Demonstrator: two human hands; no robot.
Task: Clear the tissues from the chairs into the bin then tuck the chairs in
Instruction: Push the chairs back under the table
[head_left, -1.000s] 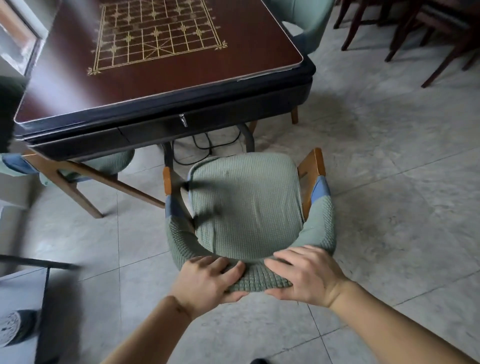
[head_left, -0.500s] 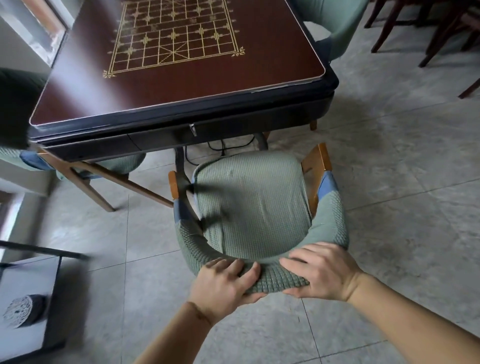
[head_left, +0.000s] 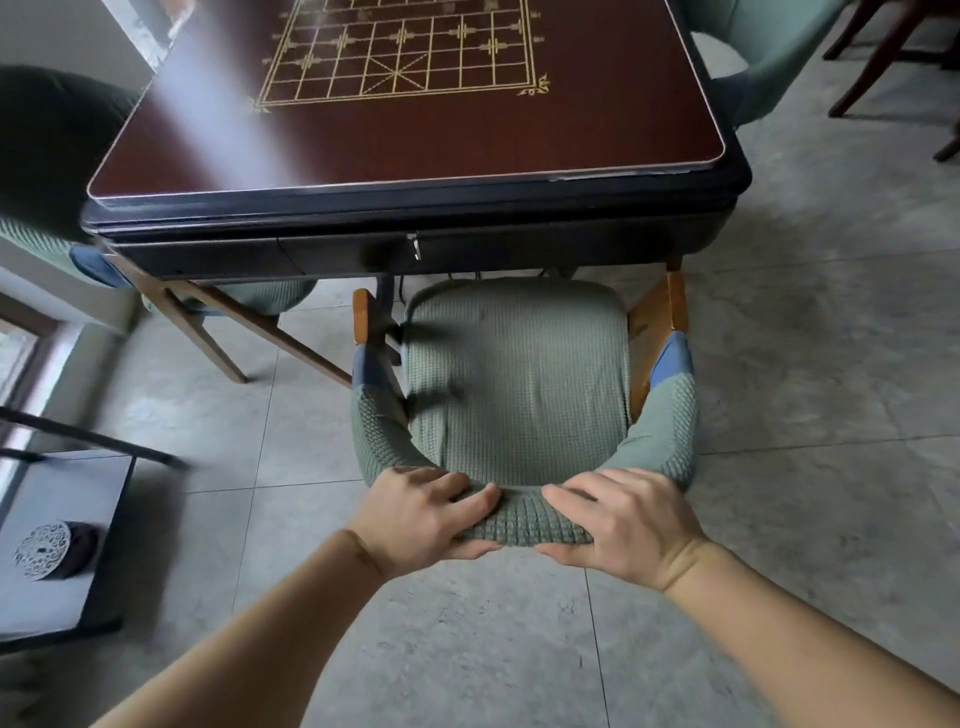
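Hands are gripping the chair (head_left: 514, 374) backrest: left hand (head_left: 421, 517) and right hand (head_left: 626, 522) fingers are clamped on it. Chair is standing at the bench (head_left: 415, 150), its seat front just under the edge.

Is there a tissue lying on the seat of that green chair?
No, the chair seat shows only bare green fabric, while the left hand and right hand grip its backrest.
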